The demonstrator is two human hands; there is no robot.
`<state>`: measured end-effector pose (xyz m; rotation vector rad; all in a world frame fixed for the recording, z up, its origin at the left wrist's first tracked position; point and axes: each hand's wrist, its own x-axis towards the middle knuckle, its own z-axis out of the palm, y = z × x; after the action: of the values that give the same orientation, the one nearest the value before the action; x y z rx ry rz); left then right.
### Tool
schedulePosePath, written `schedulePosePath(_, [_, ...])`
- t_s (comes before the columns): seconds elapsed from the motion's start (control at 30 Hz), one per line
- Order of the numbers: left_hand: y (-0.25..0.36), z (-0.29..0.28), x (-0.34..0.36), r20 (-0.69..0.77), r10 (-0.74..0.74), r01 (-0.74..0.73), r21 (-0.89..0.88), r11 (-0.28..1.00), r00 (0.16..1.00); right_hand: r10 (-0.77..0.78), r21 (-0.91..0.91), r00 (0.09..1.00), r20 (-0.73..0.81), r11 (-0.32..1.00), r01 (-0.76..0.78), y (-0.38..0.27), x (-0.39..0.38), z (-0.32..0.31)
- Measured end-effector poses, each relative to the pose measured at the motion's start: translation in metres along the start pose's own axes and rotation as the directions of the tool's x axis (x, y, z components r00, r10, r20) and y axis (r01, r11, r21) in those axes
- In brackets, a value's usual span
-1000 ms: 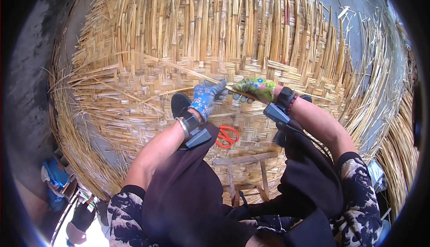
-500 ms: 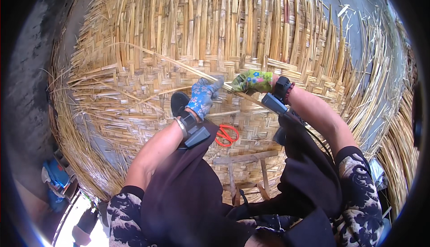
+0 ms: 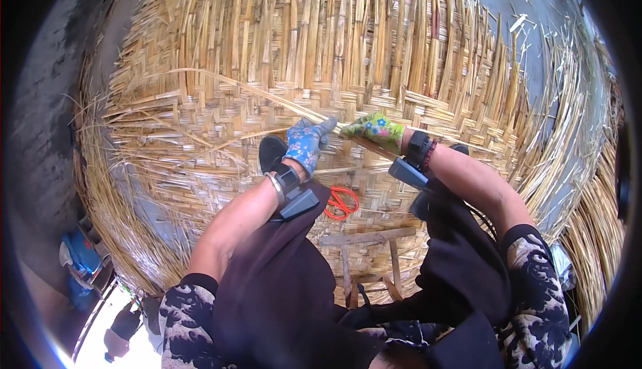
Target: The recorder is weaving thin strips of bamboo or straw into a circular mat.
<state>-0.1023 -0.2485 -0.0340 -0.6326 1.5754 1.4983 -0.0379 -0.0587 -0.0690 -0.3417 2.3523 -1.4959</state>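
Note:
My left hand [image 3: 307,145], in a blue flowered glove, is closed on a long pale reed strip [image 3: 257,90]. From there the strip arcs away to the far left above the woven reed mat [image 3: 221,118]. Close beside it on the right, my right hand [image 3: 376,132], in a green flowered glove, pinches the same strip. Part of the strip slants out below the right glove toward my wrist. Both sets of fingertips partly hide the strip where it passes between them. Orange-handled scissors [image 3: 342,203] lie on the mat between my knees.
Unwoven reeds [image 3: 348,28] run away from me at the mat's far side. A wooden stool frame [image 3: 368,237] stands between my legs. Loose reed ends fringe both sides, and a thick reed bundle [image 3: 592,242] lies at the right. Blue items [image 3: 81,255] sit at the left wall.
My right hand has shifted slightly left, its fingertips nearer my left hand. The left hand keeps its grip on the strip. The whole view has moved a little.

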Motion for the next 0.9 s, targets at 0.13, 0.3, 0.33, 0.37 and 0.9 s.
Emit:
schedulePosePath(0.13, [-0.004, -0.001, 0.002, -0.011, -0.009, 0.009, 0.033, 0.999, 1.000, 0.192, 0.411, 0.979, 0.068, 0.889, -0.203, -0.009, 0.000, 0.002])
schedulePosePath(0.3, [-0.009, -0.018, 0.014, 0.088, -0.073, 0.083, -0.109, 0.991, 0.993, 0.503, 0.755, 0.830, 0.240, 0.441, -0.485, -0.029, -0.011, -0.001])
schedulePosePath(0.33, [-0.009, -0.023, 0.016, 0.110, -0.047, 0.065, -0.165, 0.984, 0.993, 0.536, 0.669, 0.801, 0.268, 0.494, -0.555, -0.032, -0.014, -0.007])
schedulePosePath(0.37, [-0.009, -0.027, 0.019, 0.127, -0.029, 0.056, -0.219, 0.974, 0.992, 0.543, 0.668, 0.791, 0.281, 0.481, -0.568, -0.035, -0.015, -0.012])
schedulePosePath(0.9, [0.017, -0.080, 0.042, -0.270, 0.363, -0.382, -0.021, 0.924, 0.892, 0.434, 0.662, 0.829, 0.352, 0.511, -0.548, -0.035, -0.043, -0.039])
